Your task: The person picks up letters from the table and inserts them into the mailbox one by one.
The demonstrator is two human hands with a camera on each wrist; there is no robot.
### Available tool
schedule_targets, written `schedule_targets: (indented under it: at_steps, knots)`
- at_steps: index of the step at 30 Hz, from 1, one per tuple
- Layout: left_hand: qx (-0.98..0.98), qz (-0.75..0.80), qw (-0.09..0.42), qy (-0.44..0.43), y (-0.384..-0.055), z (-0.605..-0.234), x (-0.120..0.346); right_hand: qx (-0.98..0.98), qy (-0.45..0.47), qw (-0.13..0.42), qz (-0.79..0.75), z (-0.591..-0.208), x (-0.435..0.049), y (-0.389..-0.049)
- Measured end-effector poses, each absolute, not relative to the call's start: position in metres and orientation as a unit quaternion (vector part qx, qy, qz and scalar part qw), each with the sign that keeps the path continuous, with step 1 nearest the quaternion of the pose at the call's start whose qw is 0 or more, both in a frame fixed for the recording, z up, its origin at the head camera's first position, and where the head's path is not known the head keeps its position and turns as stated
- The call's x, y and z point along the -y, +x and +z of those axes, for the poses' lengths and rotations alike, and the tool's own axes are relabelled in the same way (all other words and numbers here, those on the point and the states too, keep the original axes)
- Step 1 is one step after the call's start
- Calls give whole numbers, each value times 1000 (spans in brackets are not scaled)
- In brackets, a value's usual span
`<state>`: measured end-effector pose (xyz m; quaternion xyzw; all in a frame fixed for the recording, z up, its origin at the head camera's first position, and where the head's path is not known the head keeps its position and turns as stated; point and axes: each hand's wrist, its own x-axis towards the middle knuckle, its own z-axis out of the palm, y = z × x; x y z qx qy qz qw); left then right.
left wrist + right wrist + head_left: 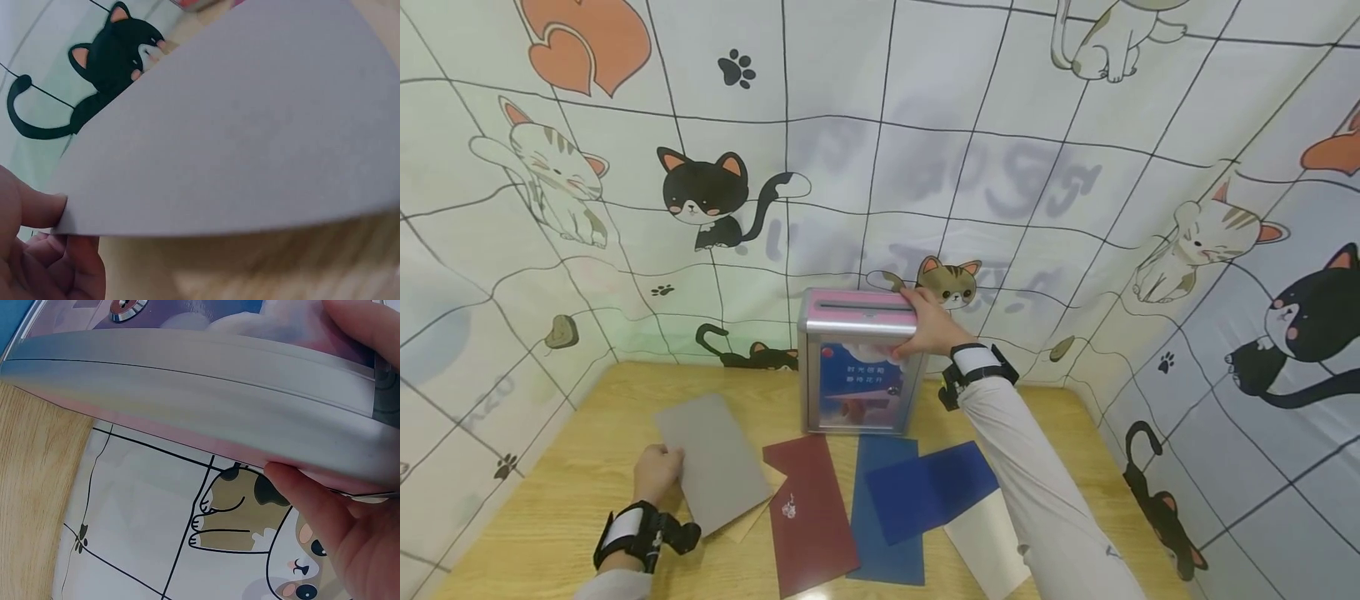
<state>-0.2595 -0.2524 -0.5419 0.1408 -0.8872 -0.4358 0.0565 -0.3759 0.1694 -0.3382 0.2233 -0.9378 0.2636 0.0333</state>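
My left hand (pixel 655 473) pinches a plain grey sheet of card (pixel 715 467) by its left edge. In the left wrist view, the thumb (pixel 42 209) lies on the card's face and the curled fingers are beneath. At the back of the table stands an upright slotted box (pixel 861 323) with a pink top, silver frame, a lock and a blue printed front. My right hand (pixel 934 325) grips its top right corner, thumb at the front and fingers over the top. The right wrist view shows the box's silver side (pixel 187 381) between thumb and fingers.
A dark red envelope (pixel 808 517), a blue one (pixel 887 542), a darker blue one (pixel 932 492) and a cream one (pixel 988 542) lie before the box, partly overlapping. A beige paper piece (pixel 748 521) shows under the grey card. Cat-patterned cloth (pixel 850 167) hangs around the wooden table (pixel 580 433).
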Motion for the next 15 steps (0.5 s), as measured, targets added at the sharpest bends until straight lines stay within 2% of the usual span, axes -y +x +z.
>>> schedule_targets:
  at_steps: [8,15]
  knots:
    - [818,-555,-9,152,-262,-531,240,937,224,32,265,-339,-169,-373]
    - [799,-581,-34,151,-261,-520,221,936,230,38,263,-336,-169,-372]
